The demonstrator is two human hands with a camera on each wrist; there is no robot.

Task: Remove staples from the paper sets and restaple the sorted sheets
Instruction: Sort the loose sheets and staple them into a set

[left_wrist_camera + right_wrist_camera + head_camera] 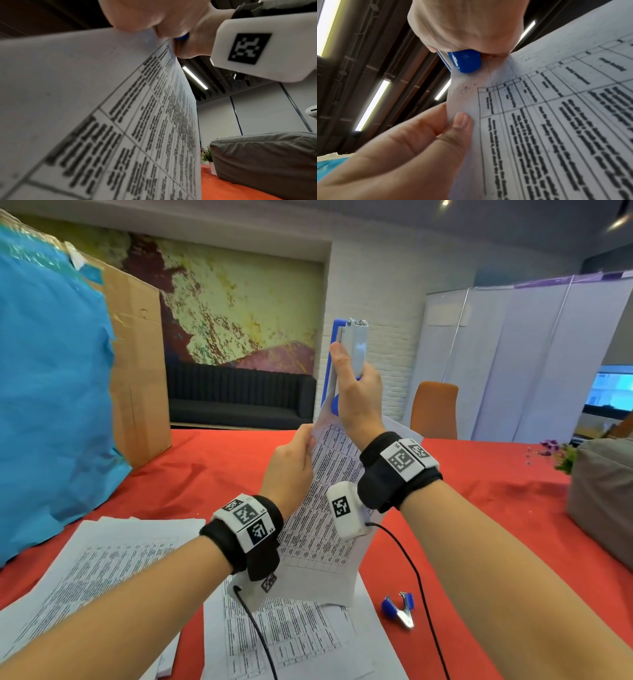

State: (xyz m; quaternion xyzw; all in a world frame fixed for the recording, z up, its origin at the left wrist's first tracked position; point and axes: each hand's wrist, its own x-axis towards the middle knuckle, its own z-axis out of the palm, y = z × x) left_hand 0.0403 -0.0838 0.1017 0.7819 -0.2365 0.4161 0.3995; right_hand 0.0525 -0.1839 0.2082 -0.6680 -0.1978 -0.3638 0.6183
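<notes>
My left hand [294, 453] pinches the left edge of a set of printed sheets [325, 508] held upright above the table; the right wrist view shows its thumb [460, 121] pressed on the paper [556, 121]. My right hand [356, 392] grips a blue and grey stapler [346, 350] pointing upward, its blue end [464, 62] clamped over the top corner of the sheets. The left wrist view shows the printed page [120, 121] close up, with a sliver of the stapler [182, 37] under the fingers.
More printed sheets [102, 559] lie on the red tablecloth [496, 508], some under my wrists. A blue staple remover [399, 607] lies at the right of them. A cardboard box [137, 364] and blue wrap [51, 388] stand at left, a grey cushion [603, 491] at right.
</notes>
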